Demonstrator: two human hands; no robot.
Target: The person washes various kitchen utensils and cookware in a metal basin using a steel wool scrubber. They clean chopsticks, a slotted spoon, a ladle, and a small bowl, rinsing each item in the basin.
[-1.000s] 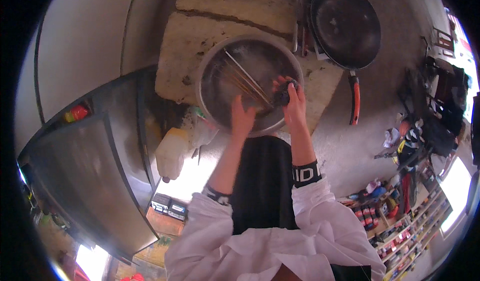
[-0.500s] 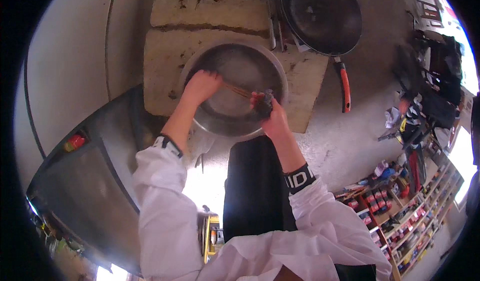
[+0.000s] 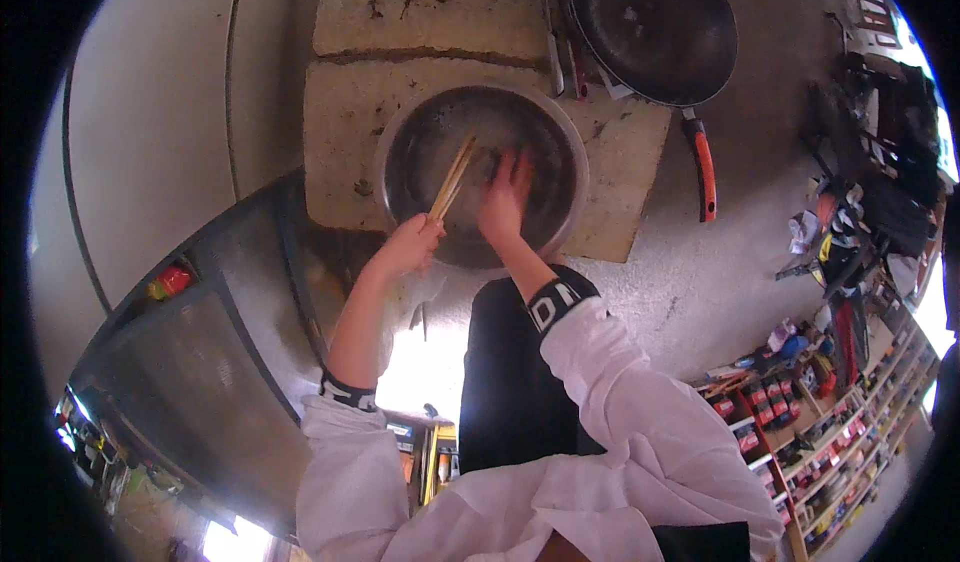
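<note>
The left hand's fingers are curled tight around the lower ends of a small bundle of chopsticks, which slants forward from that grip over the metal basin. Just right of the sticks, the right hand reaches inside the basin, its fingers stretched forward and blurred; whether they grip anything cannot be told. A frying pan lies beyond the right fingertips, off to their right.

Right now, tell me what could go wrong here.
The left hand grips the thin sticks near one end, so they could slip into the basin. The right hand, blurred close beside them, might knock them. The pan has its orange handle beyond the slab, where it could get bumped.
</note>
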